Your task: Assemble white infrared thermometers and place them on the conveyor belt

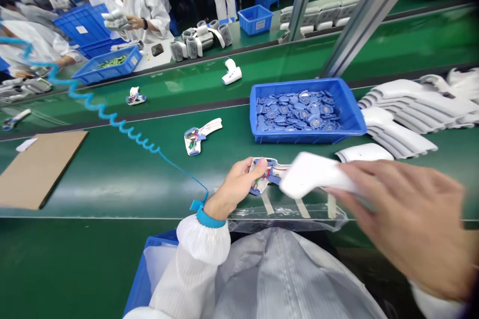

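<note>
My left hand (239,182), wearing a blue wrist strap, is closed on an opened handheld thermometer half (264,174) with wires and a green board inside. My right hand (396,209), slightly blurred, grips a smooth white housing shell (314,177) by its narrow end. The shell's wide end hangs over the handle of the opened half and hides part of it; I cannot tell whether they touch. Another opened half with wiring (196,137) lies on the green surface to the left, apart from both hands.
A blue bin (309,137) of small blue parts stands ahead. White shells (411,104) are stacked at the right. A cardboard sheet (41,169) lies at the left, and a coiled blue cord (112,117) crosses the view. Across the conveyor (175,82), a co-worker (138,5) handles parts.
</note>
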Demonstrator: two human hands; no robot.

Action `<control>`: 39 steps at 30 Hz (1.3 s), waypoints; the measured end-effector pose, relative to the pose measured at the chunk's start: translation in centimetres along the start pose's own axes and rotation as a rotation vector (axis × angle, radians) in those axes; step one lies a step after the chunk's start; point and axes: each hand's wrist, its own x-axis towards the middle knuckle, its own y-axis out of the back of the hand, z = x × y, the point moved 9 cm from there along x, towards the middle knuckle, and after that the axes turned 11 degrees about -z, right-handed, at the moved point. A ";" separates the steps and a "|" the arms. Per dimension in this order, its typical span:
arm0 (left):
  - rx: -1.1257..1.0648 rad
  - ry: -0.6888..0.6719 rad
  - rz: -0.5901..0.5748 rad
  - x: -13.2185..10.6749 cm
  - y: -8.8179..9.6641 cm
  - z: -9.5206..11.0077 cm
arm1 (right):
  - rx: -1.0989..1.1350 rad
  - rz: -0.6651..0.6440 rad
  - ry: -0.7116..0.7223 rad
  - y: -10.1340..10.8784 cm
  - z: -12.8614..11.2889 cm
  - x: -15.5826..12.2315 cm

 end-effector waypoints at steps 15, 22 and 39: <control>0.552 -0.125 0.032 -1.1 -0.6 2.5 | 1.016 -0.362 -0.164 -7.1 -4.3 5.6; 0.891 -0.144 0.033 -1.5 -2.4 2.7 | 0.609 -0.042 -0.216 -4.4 -8.6 10.9; 0.937 -0.150 0.132 -3.6 -0.8 3.0 | 0.733 -0.174 -0.295 -5.2 -6.2 10.5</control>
